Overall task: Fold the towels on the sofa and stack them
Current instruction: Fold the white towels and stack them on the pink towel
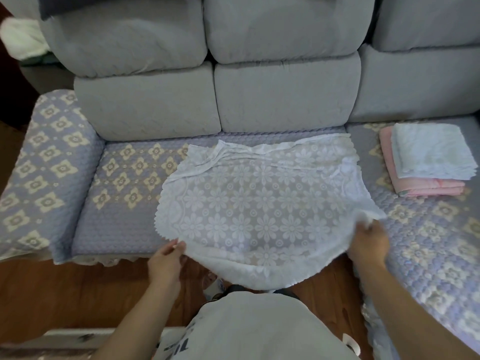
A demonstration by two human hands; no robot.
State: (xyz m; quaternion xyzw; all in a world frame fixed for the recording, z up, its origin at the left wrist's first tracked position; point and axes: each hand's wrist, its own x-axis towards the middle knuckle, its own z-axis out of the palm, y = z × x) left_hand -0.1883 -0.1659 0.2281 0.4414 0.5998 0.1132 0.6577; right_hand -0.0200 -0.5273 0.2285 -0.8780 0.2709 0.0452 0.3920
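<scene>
A white lace towel [262,201] with a daisy pattern and scalloped edges lies spread over the sofa seat [124,203], its far edge bunched and rumpled near the grey back cushions [285,92], its near edge lifted off the seat and sagging in a curve between the two hands. The left hand [166,258] pinches the near left part of that edge, thumb on top and fingers curled under the cloth. The right hand [370,241] grips the near right corner, where the lace is gathered into a small bunch above the knuckles. Both forearms reach forward from the bottom of the view, and the slack middle of the towel hangs down over the front of the sofa toward the person's light grey shirt [254,331].

Well beyond the right hand and to its right, on the adjoining seat, sits a stack of folded towels: a pale white-blue folded towel [433,152] lies on top of a pink folded towel [426,188], the pink edges showing along the left and near sides. The seats and the armrest [44,167] left of the left hand wear a quilted lavender cover with cream flower motifs. Below the hands is a reddish-brown wooden floor [78,289]. Far up and left of the left hand, beside the sofa back, a white bundle [20,37] shows, too blurred to identify.
</scene>
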